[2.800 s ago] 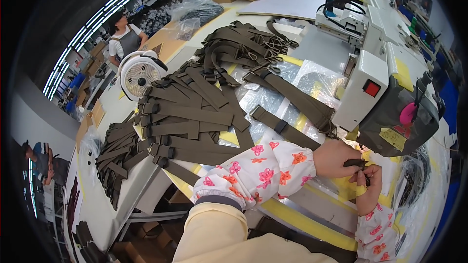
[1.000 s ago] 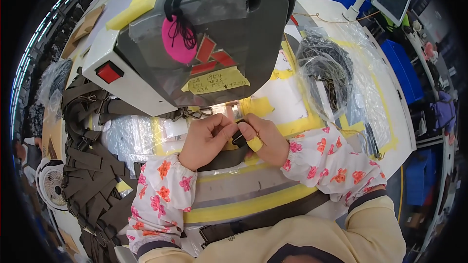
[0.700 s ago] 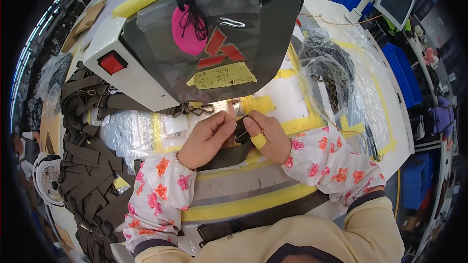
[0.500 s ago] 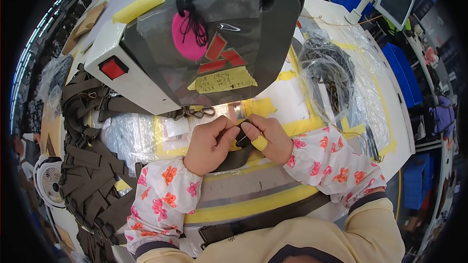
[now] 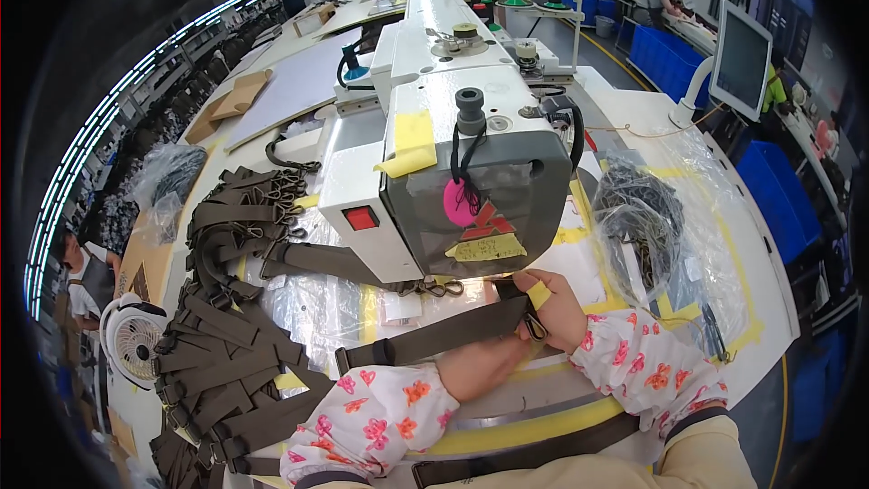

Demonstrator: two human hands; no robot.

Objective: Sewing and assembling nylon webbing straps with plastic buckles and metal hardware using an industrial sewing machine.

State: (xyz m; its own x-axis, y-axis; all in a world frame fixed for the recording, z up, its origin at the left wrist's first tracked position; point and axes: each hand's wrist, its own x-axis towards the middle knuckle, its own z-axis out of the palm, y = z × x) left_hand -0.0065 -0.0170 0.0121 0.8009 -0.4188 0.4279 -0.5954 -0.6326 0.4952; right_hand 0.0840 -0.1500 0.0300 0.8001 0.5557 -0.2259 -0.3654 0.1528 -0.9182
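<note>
A dark olive webbing strap runs slantwise in front of the sewing machine, with a slider buckle at its left end. My right hand, with yellow tape round a finger, is closed on the strap's right end, where a small metal fitting hangs. Beneath the strap, my left hand reaches across to the same end and closes on it; its fingertips are partly hidden. Behind the strap, a metal snap hook lies under the machine head on another strap.
Piled straps with metal hooks cover the left side, near a white fan. A clear bag of dark hardware lies on the right of the table, below a monitor. Another strap crosses the near edge. Other people work farther off.
The view has tipped up, showing more of the workshop. My hands have brought the strap out into view, stretched to the left; my left hand now lies lower, under it.
</note>
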